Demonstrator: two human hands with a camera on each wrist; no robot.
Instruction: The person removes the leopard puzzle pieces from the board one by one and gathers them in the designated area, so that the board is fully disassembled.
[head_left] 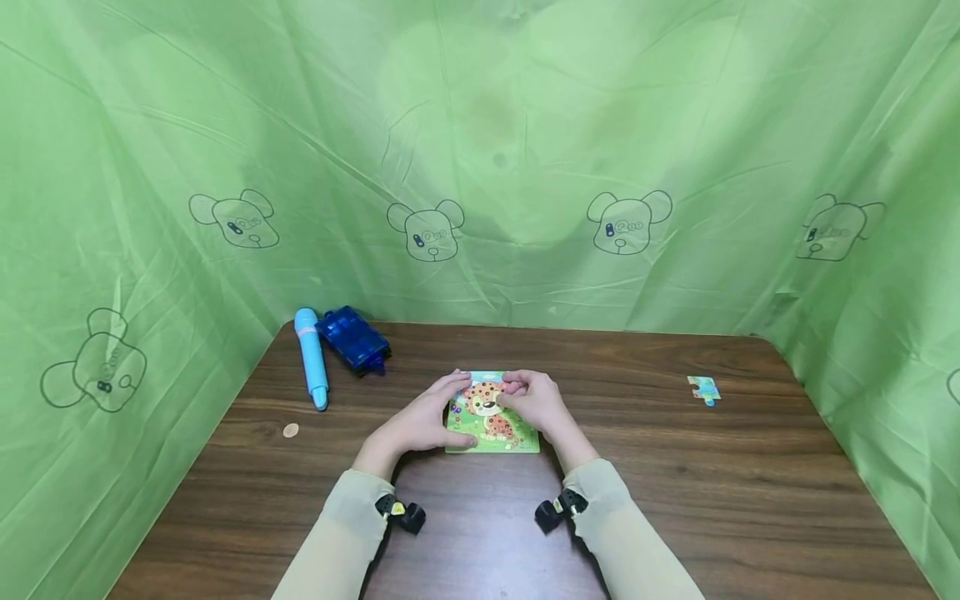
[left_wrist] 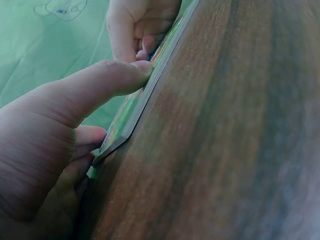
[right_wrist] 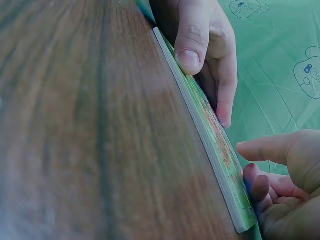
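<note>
A jigsaw puzzle (head_left: 498,429) with a spotted cub on green lies flat on the table before me. My left hand (head_left: 423,417) spans its left side, thumb pressing near the front edge and outstretched fingers at the far left. In the left wrist view, that thumb (left_wrist: 117,77) lies on the puzzle's top face. The right hand (head_left: 536,402) is over the upper right part, hiding that corner. Seen from the right wrist, its thumb (right_wrist: 265,149) stands apart from the bent fingers, which are close to the puzzle's edge; no piece shows between them.
A loose puzzle piece (head_left: 705,390) lies far right on the wooden table (head_left: 675,500). At the back left are a light blue microphone-shaped toy (head_left: 311,358) and a dark blue translucent object (head_left: 354,340). A small round beige disc (head_left: 291,430) lies left. Green curtains (head_left: 510,167) surround the table.
</note>
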